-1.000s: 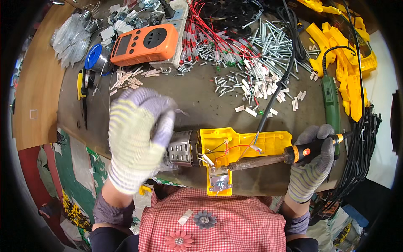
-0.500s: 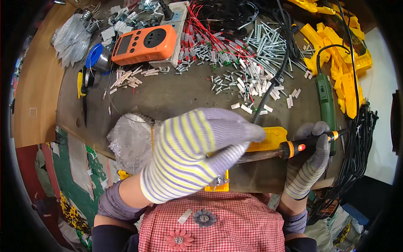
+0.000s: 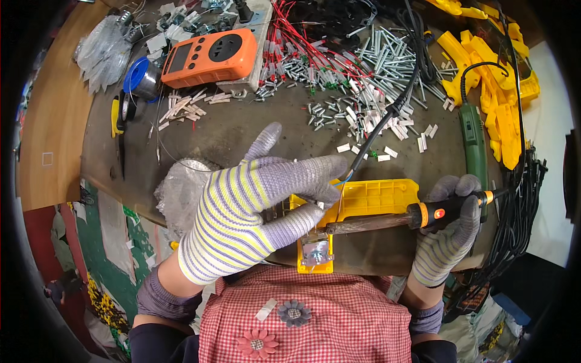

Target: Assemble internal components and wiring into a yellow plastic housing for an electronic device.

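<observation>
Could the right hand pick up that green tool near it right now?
Probably not: the green tool lies close by, but the right hand is closed around the soldering iron, so it doesn't look free.

Workshop bench, electrical assembly. Evidence: one dark, scuffed worktop [image 3: 218,136]; loose heap of long silver screws [image 3: 390,54]; thin red wires [image 3: 290,30], bunched; blue-rimmed spool of silver wire [image 3: 145,85]; orange plastic meter with round black socket [image 3: 209,57]; moulded yellow plastic casing parts [image 3: 502,121], piled; hank of black cables [image 3: 523,199]; black, orange-banded soldering iron [image 3: 439,214].
</observation>
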Motion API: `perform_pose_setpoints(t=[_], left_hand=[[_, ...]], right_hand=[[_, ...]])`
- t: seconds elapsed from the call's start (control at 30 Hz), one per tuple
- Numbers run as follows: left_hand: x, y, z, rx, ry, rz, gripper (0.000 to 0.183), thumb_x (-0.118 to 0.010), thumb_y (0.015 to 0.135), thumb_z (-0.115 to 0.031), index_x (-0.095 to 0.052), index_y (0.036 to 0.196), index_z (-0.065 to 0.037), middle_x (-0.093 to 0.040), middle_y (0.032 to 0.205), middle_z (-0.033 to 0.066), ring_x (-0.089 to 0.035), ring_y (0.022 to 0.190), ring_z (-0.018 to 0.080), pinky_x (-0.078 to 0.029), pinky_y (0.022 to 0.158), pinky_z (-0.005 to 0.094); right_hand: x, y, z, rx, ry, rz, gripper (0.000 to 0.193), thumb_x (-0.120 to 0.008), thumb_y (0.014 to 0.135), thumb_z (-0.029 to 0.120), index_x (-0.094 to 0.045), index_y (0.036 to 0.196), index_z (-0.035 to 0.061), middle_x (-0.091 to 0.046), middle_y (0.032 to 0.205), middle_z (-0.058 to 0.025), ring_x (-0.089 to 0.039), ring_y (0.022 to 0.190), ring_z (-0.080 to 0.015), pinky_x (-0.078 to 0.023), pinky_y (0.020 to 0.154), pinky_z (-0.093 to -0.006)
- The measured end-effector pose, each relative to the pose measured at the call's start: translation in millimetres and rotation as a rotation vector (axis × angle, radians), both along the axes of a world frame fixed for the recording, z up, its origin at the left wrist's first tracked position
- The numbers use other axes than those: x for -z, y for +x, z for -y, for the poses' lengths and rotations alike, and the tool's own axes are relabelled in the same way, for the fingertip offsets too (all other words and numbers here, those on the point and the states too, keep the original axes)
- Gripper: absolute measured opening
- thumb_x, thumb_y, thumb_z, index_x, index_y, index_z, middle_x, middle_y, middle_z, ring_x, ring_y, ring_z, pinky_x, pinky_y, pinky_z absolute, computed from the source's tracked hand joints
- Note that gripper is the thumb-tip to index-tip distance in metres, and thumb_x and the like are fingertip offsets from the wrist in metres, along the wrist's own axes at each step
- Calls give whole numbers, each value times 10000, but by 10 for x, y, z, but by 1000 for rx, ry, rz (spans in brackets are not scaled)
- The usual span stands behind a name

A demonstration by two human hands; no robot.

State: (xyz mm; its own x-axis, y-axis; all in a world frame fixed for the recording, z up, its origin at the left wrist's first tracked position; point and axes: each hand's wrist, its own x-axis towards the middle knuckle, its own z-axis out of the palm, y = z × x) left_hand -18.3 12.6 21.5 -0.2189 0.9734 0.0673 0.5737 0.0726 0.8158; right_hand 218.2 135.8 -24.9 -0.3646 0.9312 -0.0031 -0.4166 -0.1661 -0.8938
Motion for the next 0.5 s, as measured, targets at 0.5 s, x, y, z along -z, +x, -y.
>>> perform_pose_setpoints(t=[0.5], left_hand=[[92,3,64,36,8,-187,428,-805,760,-79,-709,1177,-71,-773,848,8,-744,865,169,-156,1253,491]], right_hand=[[127,96,-97,63,37,-149,290,-622,981,308,-491,1063,63,-524,915,-90,-568,809,-191,-510,701,-292]])
